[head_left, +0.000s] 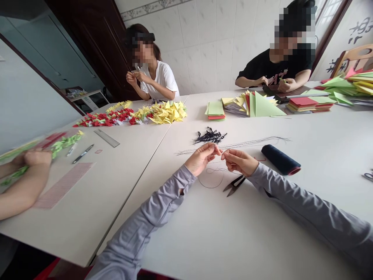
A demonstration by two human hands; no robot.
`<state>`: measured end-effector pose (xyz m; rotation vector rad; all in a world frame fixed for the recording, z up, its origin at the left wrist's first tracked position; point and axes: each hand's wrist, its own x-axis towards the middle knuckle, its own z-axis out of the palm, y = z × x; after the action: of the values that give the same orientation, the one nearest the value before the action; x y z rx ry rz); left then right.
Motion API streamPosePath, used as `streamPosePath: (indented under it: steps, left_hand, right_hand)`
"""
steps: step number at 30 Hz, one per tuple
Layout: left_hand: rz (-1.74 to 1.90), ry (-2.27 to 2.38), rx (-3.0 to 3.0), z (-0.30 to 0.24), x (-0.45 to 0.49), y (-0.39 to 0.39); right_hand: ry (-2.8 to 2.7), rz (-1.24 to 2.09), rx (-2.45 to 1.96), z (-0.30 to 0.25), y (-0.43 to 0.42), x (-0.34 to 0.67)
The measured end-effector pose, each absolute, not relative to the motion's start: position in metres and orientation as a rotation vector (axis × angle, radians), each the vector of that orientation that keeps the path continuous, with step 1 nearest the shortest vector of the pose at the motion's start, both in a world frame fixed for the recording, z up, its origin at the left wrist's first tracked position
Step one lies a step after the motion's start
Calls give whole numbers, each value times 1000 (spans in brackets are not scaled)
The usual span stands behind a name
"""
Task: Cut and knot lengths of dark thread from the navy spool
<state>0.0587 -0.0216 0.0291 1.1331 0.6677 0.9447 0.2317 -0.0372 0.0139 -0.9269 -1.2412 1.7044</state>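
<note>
My left hand (204,158) and my right hand (239,161) are raised over the table with their fingertips pinched close together. Between them runs a fine dark thread (212,187), which hangs from the fingers and curls in a loop on the tabletop. Just beneath my right hand lie black thread snips (234,186). A spool of dark navy thread (280,159) rests on its side beyond my right wrist. Past my fingers sit a pile of knotted black thread loops (210,135) and several long straight threads (262,140).
Folded yellow paper pieces (167,112) and red ones (107,118) are heaped far left. Paper stacks (215,111) stand at the back. A ruler (107,138) and pen (83,153) lie left, near a co-worker's arm (29,182). Two people sit across the table.
</note>
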Motion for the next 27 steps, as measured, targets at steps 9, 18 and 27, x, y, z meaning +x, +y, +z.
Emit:
streamPosePath:
  steps: [9, 18, 27]
  left_hand:
    - [1199, 806, 764, 26, -31, -26]
    - [1514, 892, 390, 33, -89, -27]
    - [1546, 1123, 470, 25, -105, -30]
  right_hand:
    - [-1226, 1588, -1178, 15, -36, 269]
    - [-1548, 1163, -1560, 0, -44, 297]
    - [-1635, 998, -1667, -2, -53, 308]
